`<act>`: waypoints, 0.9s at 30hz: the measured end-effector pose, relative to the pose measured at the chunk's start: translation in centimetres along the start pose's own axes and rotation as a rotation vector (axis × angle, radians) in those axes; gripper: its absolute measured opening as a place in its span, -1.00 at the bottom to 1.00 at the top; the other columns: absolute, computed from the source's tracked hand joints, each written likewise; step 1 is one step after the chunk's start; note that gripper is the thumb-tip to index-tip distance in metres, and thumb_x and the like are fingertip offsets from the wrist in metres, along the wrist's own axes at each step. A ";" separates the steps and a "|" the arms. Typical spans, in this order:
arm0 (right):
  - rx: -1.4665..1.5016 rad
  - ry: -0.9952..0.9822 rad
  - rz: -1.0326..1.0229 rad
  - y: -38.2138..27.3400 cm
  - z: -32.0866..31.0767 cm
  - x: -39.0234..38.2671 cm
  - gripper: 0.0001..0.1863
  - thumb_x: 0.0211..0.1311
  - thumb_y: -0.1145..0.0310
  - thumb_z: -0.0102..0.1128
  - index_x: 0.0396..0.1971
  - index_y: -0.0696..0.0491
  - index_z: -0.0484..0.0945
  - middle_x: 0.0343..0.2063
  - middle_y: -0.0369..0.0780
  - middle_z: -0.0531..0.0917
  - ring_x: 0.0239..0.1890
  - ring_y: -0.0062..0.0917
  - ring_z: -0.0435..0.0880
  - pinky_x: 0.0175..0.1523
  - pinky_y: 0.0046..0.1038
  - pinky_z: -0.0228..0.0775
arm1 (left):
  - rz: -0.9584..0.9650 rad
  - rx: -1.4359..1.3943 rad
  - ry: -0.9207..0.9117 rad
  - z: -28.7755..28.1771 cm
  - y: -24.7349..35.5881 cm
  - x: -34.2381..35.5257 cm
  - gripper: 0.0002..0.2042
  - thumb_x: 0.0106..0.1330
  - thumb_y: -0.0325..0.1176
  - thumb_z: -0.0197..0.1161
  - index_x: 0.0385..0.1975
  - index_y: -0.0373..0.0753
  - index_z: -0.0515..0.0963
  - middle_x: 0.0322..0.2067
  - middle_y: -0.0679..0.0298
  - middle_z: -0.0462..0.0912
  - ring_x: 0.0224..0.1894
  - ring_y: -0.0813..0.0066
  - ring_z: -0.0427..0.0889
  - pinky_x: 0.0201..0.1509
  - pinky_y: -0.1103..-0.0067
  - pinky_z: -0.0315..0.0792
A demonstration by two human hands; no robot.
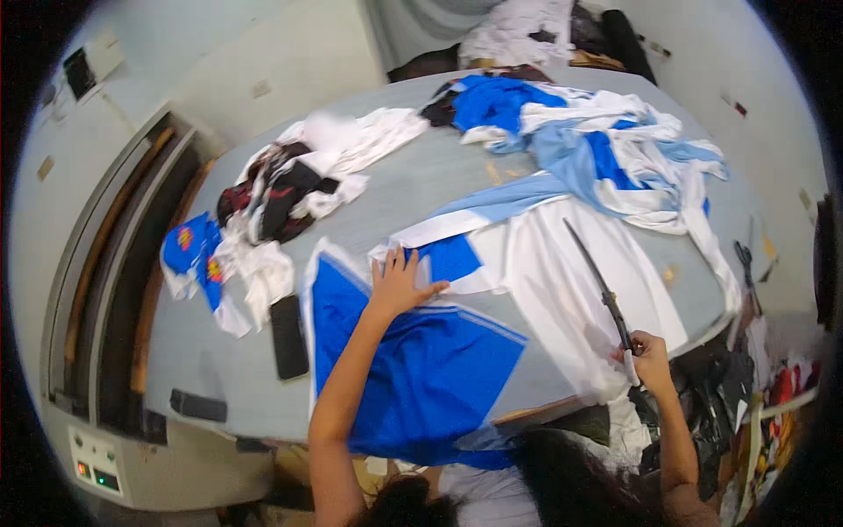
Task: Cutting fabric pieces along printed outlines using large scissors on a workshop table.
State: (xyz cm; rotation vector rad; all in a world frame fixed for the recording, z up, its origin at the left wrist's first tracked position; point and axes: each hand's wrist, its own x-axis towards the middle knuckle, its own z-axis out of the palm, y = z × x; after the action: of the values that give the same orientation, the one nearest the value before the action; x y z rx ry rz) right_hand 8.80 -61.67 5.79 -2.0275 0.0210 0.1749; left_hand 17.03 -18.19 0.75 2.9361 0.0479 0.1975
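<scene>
My left hand (399,283) lies with fingers spread on the upper edge of a blue fabric piece (430,369), where blue and white cloth meet. This blue piece hangs over the table's near edge. In my right hand (648,362) is a pair of long dark scissors (608,299), gripped by the handles, blades pointing away to the upper left. The blades look closed together. Beneath them spreads a white cloth (571,290), joined at its far side to a light blue and white strip (500,202).
A heap of blue and white garments (606,149) covers the far right. White and dark garments (299,176) lie at the left, near a black phone (288,338) and a dark block (198,406). Another pair of scissors (745,263) is by the right edge. A long machine (114,281) stands left.
</scene>
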 end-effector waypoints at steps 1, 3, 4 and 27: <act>-0.004 0.026 0.004 0.5 -1.3 -0.1 -0.82 -0.11 0.49 0.31 -0.58 0.26 0.49 -0.72 -0.29 0.51 -0.65 -0.73 0.41 -0.56 -0.62 0.25 | 0.050 0.035 -0.065 0.7 1.8 1.2 0.02 -0.09 0.46 -0.01 0.22 -0.32 0.12 0.26 -0.09 0.00 0.33 -0.04 -0.10 0.27 0.00 -0.20; -0.112 0.313 -0.028 2.1 -3.2 -0.2 -0.80 -0.14 0.48 0.34 -0.57 0.26 0.49 -0.72 -0.31 0.50 -0.64 -0.71 0.39 -0.54 -0.62 0.22 | 0.141 -0.029 -0.044 1.5 6.4 5.0 0.07 -0.14 0.48 0.01 0.23 -0.33 0.08 0.24 -0.15 0.01 0.32 -0.07 -0.09 0.25 -0.03 -0.20; -0.020 0.399 -0.049 3.4 -4.1 0.1 -0.73 -0.18 0.42 0.37 -0.58 0.28 0.49 -0.74 -0.28 0.48 -0.66 -0.66 0.39 -0.53 -0.58 0.22 | 0.142 0.005 -0.084 2.1 9.2 7.1 0.03 -0.11 0.45 0.02 0.23 -0.32 0.09 0.24 -0.15 0.01 0.32 -0.08 -0.07 0.24 -0.04 -0.17; -0.726 0.051 -0.840 -1.3 -1.2 14.6 -0.25 -0.08 0.19 0.30 0.16 0.04 0.23 0.21 -0.06 0.18 0.30 -0.17 0.04 0.32 -0.12 -0.16 | -0.221 -0.168 0.059 -5.8 -2.9 -10.3 -0.60 0.23 -0.23 0.10 0.01 -0.33 0.39 0.05 -0.04 0.39 0.11 0.01 0.34 0.20 0.39 0.19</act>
State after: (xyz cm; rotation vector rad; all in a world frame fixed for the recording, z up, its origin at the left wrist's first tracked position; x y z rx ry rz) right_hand 23.46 -61.20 5.54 -2.5563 -0.9678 -0.4650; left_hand 5.96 -14.68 4.50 2.7309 0.3453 0.2406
